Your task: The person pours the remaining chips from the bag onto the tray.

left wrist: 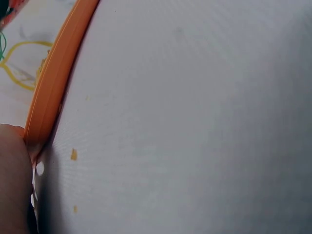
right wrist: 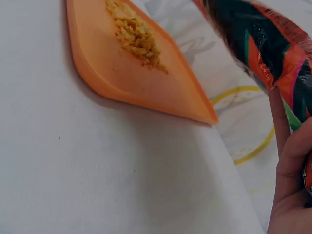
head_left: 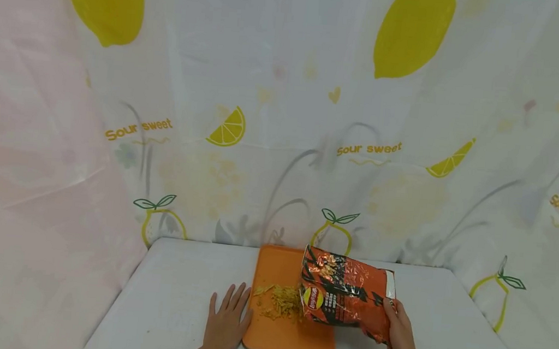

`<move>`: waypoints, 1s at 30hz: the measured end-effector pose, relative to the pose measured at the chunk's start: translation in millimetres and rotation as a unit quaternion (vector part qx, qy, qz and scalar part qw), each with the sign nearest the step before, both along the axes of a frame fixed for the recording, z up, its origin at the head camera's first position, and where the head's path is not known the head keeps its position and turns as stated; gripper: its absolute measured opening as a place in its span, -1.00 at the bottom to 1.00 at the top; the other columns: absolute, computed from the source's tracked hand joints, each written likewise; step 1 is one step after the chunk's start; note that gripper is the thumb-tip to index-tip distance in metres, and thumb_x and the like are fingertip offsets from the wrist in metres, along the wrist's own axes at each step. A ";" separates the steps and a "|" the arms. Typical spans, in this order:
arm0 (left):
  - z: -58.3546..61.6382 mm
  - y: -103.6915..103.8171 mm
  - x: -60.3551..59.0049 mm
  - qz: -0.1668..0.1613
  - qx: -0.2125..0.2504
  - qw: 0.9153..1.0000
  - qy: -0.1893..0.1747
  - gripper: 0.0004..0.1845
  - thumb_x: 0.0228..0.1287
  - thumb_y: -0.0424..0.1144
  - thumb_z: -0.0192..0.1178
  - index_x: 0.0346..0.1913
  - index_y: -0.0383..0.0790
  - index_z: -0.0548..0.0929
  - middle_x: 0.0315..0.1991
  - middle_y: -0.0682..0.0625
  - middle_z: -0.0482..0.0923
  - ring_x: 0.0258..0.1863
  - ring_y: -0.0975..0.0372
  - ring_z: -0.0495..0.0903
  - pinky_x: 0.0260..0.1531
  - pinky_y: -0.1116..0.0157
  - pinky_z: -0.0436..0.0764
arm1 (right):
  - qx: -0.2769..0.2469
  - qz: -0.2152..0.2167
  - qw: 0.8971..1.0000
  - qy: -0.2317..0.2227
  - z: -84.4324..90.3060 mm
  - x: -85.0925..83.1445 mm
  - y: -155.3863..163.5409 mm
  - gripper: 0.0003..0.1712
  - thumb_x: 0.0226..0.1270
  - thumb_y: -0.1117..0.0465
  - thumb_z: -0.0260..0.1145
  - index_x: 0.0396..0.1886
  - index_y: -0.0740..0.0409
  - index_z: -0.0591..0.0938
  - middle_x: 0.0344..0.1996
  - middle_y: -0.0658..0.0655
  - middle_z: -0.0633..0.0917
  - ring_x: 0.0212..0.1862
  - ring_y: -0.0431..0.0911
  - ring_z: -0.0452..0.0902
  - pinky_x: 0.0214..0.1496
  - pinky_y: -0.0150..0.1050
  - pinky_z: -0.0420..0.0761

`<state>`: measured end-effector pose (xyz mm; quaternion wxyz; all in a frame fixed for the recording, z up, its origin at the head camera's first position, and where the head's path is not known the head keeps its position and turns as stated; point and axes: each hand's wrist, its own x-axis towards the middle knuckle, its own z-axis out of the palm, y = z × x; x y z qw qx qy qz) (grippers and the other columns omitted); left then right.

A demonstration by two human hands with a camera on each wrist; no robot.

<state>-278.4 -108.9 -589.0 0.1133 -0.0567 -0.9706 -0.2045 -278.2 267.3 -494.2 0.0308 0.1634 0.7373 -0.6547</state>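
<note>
My right hand [head_left: 401, 333] grips a red and black Lay's chip bag [head_left: 349, 292] by one end, its other end tilted over an orange tray [head_left: 266, 340]. On the tray lies a heap of yellow, stick-like chips [head_left: 285, 301]; the right wrist view also catches these chips [right wrist: 139, 39] below the bag [right wrist: 273, 48]. Flat beside the tray's left edge rests my left hand [head_left: 227, 321], fingers straight and spread, thumb side along the rim. In the left wrist view only part of the left hand [left wrist: 13, 180] shows, against the tray's side [left wrist: 53, 83].
A white table [head_left: 171, 297] carries the tray. Small crumbs [left wrist: 74, 154] dot the cloth near the tray in the left wrist view. Behind and beside the table hangs a lemon-print curtain [head_left: 274, 114].
</note>
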 end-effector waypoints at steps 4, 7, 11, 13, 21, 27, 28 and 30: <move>1.8 -0.7 -0.1 -0.001 -0.005 1.000 -0.012 -0.40 0.57 0.09 -0.03 0.54 -0.06 0.37 0.58 -0.02 0.32 0.60 -0.05 0.24 0.55 -0.33 0.00 | 0.012 0.005 1.000 0.001 1.3 0.0 -1.8 -0.13 0.61 -0.34 -0.14 0.57 0.18 0.04 0.02 -0.05 0.64 -0.20 -0.35 0.56 -0.26 -0.29 0.66; 3.2 -0.6 0.5 0.000 -0.007 1.000 -0.016 -0.40 0.57 0.10 -0.04 0.54 -0.06 0.37 0.58 -0.02 0.32 0.60 -0.04 0.24 0.56 -0.33 0.00 | 0.019 0.011 1.000 0.004 1.9 -0.2 -3.4 -0.08 0.60 -0.35 -0.13 0.59 0.22 0.00 0.14 0.08 0.59 -0.18 -0.36 0.54 -0.24 -0.31 0.66; 2.6 0.2 1.0 0.000 -0.008 1.000 -0.012 -0.40 0.57 0.08 -0.01 0.53 -0.06 0.39 0.57 -0.03 0.33 0.59 -0.05 0.25 0.55 -0.34 0.02 | 0.005 -0.004 1.000 0.004 2.1 0.2 -4.9 -0.12 0.60 -0.35 -0.13 0.56 0.19 0.05 0.11 0.02 0.60 -0.18 -0.39 0.55 -0.21 -0.34 0.66; 1.6 0.6 0.7 0.001 -0.007 1.000 -0.007 -0.40 0.56 0.08 0.00 0.53 -0.06 0.39 0.57 -0.03 0.34 0.58 -0.05 0.26 0.55 -0.33 0.02 | 0.024 0.000 1.000 0.007 1.8 0.3 -5.0 -0.10 0.59 -0.38 -0.15 0.56 0.20 0.05 0.14 0.11 0.59 -0.18 -0.41 0.53 -0.21 -0.36 0.64; -0.1 0.5 0.4 -0.002 -0.004 1.000 -0.019 -0.39 0.57 0.11 -0.04 0.54 -0.06 0.38 0.58 -0.02 0.31 0.60 -0.05 0.23 0.56 -0.33 0.00 | -0.009 -0.013 0.999 0.028 6.4 5.1 -6.1 -0.09 0.55 -0.43 -0.27 0.59 0.07 0.01 0.17 -0.13 0.45 -0.12 -0.50 0.49 -0.10 -0.44 0.63; 3.1 0.5 1.8 0.002 -0.006 1.000 -0.023 -0.40 0.58 0.11 -0.06 0.54 -0.05 0.38 0.59 -0.01 0.31 0.60 -0.03 0.23 0.56 -0.32 -0.01 | -0.012 -0.034 0.997 0.062 15.3 7.3 -7.9 -0.21 0.54 -0.43 -0.26 0.56 -0.13 0.04 0.21 -0.17 0.37 -0.06 -0.53 0.40 -0.09 -0.55 0.55; 3.6 0.4 1.7 0.002 -0.007 1.000 -0.024 -0.40 0.58 0.11 -0.06 0.54 -0.05 0.38 0.59 -0.01 0.31 0.60 -0.03 0.23 0.57 -0.32 -0.01 | -0.024 -0.035 0.997 0.069 16.2 7.8 -8.0 -0.28 0.54 -0.42 -0.25 0.52 -0.22 0.07 0.19 -0.20 0.39 -0.04 -0.53 0.41 -0.07 -0.54 0.57; 4.3 0.2 1.4 0.005 -0.007 1.000 -0.024 -0.40 0.58 0.11 -0.06 0.53 -0.06 0.39 0.59 -0.01 0.31 0.60 -0.03 0.23 0.57 -0.32 -0.01 | -0.059 -0.034 0.994 0.083 17.3 8.9 -7.7 -0.43 0.55 -0.39 -0.23 0.43 -0.38 0.12 0.12 -0.31 0.43 -0.01 -0.52 0.45 -0.04 -0.51 0.60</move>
